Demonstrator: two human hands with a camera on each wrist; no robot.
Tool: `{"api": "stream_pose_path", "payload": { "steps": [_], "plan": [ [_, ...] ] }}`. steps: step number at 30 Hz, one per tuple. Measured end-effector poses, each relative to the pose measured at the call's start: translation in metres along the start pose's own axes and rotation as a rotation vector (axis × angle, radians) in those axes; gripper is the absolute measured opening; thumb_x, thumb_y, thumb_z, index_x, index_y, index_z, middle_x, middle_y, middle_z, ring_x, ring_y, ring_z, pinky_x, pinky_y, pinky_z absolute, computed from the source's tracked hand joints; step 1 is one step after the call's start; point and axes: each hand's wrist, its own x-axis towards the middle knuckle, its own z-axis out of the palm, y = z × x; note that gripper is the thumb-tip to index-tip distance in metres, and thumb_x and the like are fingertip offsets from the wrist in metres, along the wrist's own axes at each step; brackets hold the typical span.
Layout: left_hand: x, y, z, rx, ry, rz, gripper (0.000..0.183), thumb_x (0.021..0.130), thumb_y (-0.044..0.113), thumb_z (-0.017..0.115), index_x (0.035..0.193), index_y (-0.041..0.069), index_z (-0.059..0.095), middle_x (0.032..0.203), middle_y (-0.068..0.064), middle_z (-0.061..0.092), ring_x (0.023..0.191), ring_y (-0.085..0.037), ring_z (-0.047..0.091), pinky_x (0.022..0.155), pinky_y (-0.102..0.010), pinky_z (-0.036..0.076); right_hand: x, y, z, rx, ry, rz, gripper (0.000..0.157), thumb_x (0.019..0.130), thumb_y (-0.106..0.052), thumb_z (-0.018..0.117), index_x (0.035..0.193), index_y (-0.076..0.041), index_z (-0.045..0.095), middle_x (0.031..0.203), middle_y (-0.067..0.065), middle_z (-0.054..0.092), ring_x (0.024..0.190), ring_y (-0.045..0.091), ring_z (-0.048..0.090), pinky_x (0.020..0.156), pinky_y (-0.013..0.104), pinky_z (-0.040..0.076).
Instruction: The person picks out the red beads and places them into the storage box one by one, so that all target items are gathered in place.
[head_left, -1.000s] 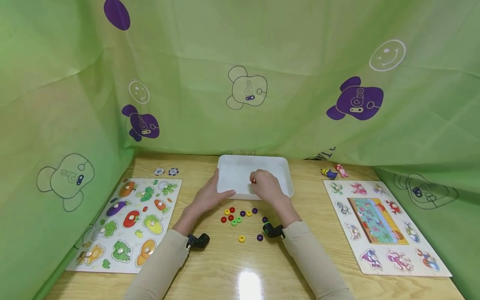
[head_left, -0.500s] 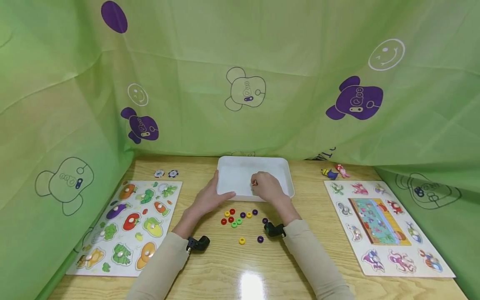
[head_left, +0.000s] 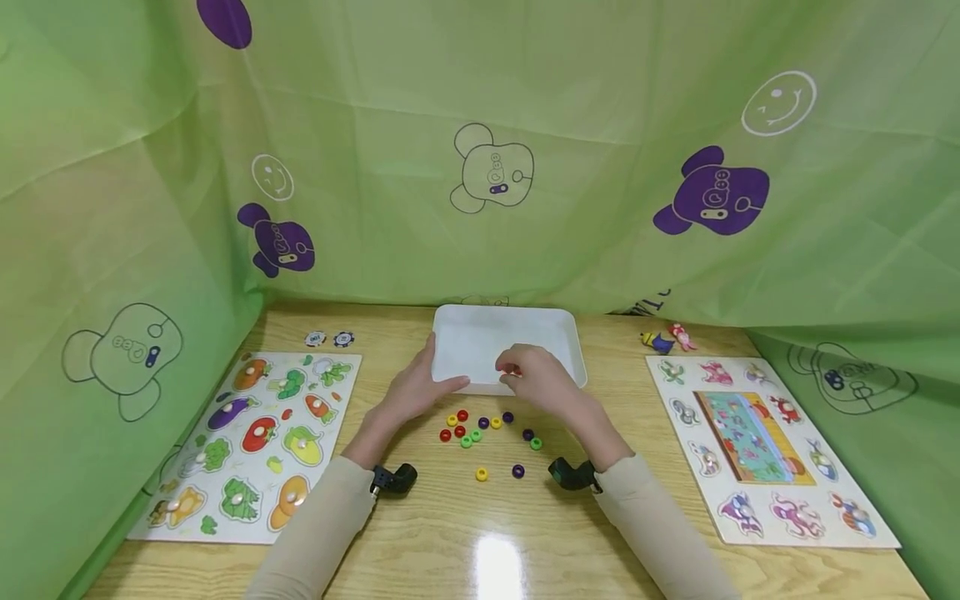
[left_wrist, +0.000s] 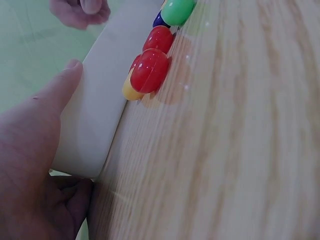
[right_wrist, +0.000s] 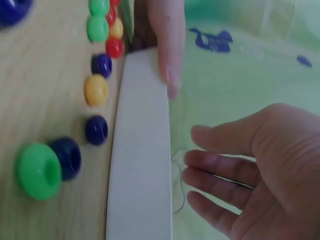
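My left hand (head_left: 411,390) holds the front left corner of a white tray (head_left: 502,321). Its thumb lies at the front rim, with the fingers at the left side. Over the tray's front part, my right hand (head_left: 534,375) has its palm turned down. In the right wrist view its thumb and bent fingers (right_wrist: 220,172) stand apart, with nothing visible between them. A small reddish patch shows beneath this hand in the head view. In front of the tray lie loose ring beads: several red beads (head_left: 446,435), yellow beads (head_left: 482,474), purple beads (head_left: 518,471) and green beads (head_left: 536,444).
A vegetable puzzle board (head_left: 258,433) lies at the left and a sea-animal puzzle board (head_left: 757,450) at the right. Two poker chips (head_left: 343,339) sit at the back left. Small figures (head_left: 657,342) lie at the back right. A green curtain (head_left: 390,233) encloses the wooden table (head_left: 442,533).
My right forearm has swung to the right, uncovering a green bead beside a purple one. The right thumb and fingers have spread apart. My left hand stays at the tray's corner.
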Motion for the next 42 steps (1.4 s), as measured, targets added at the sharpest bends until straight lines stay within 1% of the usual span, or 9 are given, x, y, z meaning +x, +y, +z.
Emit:
{"api": "stream_pose_path", "payload": {
  "steps": [8, 13, 17, 20, 24, 28, 33, 39, 42],
  "plan": [
    [0.002, -0.001, -0.001, 0.018, 0.009, 0.018, 0.117, 0.067, 0.078, 0.055, 0.150, 0.020, -0.004, 0.157, -0.008, 0.014, 0.139, -0.033, 0.027, 0.105, -0.054, 0.034, -0.017, -0.024, 0.008, -0.037, -0.077, -0.162, 0.016, 0.084, -0.013, 0.066, 0.099, -0.014, 0.070, 0.091, -0.005, 0.066, 0.081, 0.006, 0.058, 0.071, 0.023, 0.049],
    [0.003, -0.003, 0.000, 0.030, 0.016, 0.029, 0.118, 0.065, 0.081, 0.054, 0.150, 0.022, -0.004, 0.157, -0.007, 0.015, 0.139, -0.031, 0.029, 0.104, -0.053, 0.036, -0.018, -0.032, 0.024, -0.076, -0.155, -0.219, 0.019, 0.085, -0.017, 0.066, 0.103, -0.015, 0.069, 0.096, -0.004, 0.067, 0.082, 0.005, 0.059, 0.071, 0.021, 0.049],
    [0.004, -0.006, 0.000, 0.034, 0.019, 0.050, 0.119, 0.065, 0.081, 0.054, 0.150, 0.022, -0.005, 0.156, -0.007, 0.016, 0.138, -0.031, 0.030, 0.103, -0.053, 0.037, -0.014, -0.035, 0.037, -0.107, -0.196, -0.245, 0.020, 0.085, -0.018, 0.066, 0.105, -0.016, 0.068, 0.098, -0.005, 0.067, 0.084, 0.006, 0.060, 0.072, 0.022, 0.050],
    [0.004, -0.006, -0.001, 0.030, 0.018, 0.066, 0.118, 0.066, 0.080, 0.055, 0.150, 0.021, -0.004, 0.156, -0.007, 0.016, 0.138, -0.030, 0.031, 0.102, -0.053, 0.038, -0.013, -0.037, 0.043, -0.156, -0.198, -0.265, 0.019, 0.086, -0.018, 0.065, 0.105, -0.016, 0.068, 0.099, -0.005, 0.067, 0.085, 0.006, 0.060, 0.074, 0.023, 0.051],
    [0.003, -0.005, -0.001, 0.021, 0.013, 0.072, 0.116, 0.067, 0.078, 0.055, 0.149, 0.026, -0.007, 0.157, -0.006, 0.016, 0.138, -0.029, 0.029, 0.103, -0.052, 0.037, -0.012, -0.038, 0.051, -0.226, -0.170, -0.302, 0.015, 0.087, -0.018, 0.064, 0.101, -0.016, 0.070, 0.101, -0.006, 0.066, 0.089, 0.007, 0.061, 0.079, 0.025, 0.052],
    [0.003, -0.005, 0.000, 0.021, 0.009, 0.067, 0.116, 0.067, 0.079, 0.055, 0.149, 0.026, -0.008, 0.157, -0.006, 0.014, 0.139, -0.029, 0.027, 0.104, -0.052, 0.036, -0.013, -0.038, 0.053, -0.253, -0.149, -0.311, 0.009, 0.087, -0.015, 0.063, 0.093, -0.017, 0.070, 0.096, -0.007, 0.065, 0.084, 0.007, 0.060, 0.078, 0.025, 0.051],
    [0.003, -0.005, 0.001, 0.015, 0.015, 0.081, 0.116, 0.067, 0.079, 0.055, 0.149, 0.027, -0.008, 0.157, -0.005, 0.015, 0.139, -0.029, 0.029, 0.103, -0.053, 0.036, -0.013, -0.038, 0.052, -0.248, -0.157, -0.300, 0.007, 0.085, -0.013, 0.064, 0.084, -0.018, 0.069, 0.088, -0.009, 0.063, 0.075, 0.005, 0.055, 0.071, 0.023, 0.049],
    [0.004, -0.006, 0.001, 0.006, 0.027, 0.111, 0.113, 0.069, 0.075, 0.057, 0.150, 0.025, -0.005, 0.155, -0.005, 0.020, 0.135, -0.029, 0.035, 0.099, -0.053, 0.040, -0.012, -0.036, 0.051, -0.210, -0.183, -0.283, 0.010, 0.085, -0.012, 0.064, 0.078, -0.019, 0.066, 0.083, -0.009, 0.059, 0.070, 0.006, 0.049, 0.066, 0.019, 0.044],
    [0.004, -0.005, 0.002, 0.008, 0.037, 0.104, 0.113, 0.068, 0.075, 0.058, 0.150, 0.027, -0.004, 0.155, -0.004, 0.022, 0.135, -0.028, 0.036, 0.099, -0.052, 0.040, -0.012, -0.035, 0.047, -0.187, -0.207, -0.263, 0.009, 0.085, -0.013, 0.063, 0.080, -0.019, 0.066, 0.084, -0.009, 0.059, 0.071, 0.006, 0.049, 0.067, 0.019, 0.044]
  ]
}}
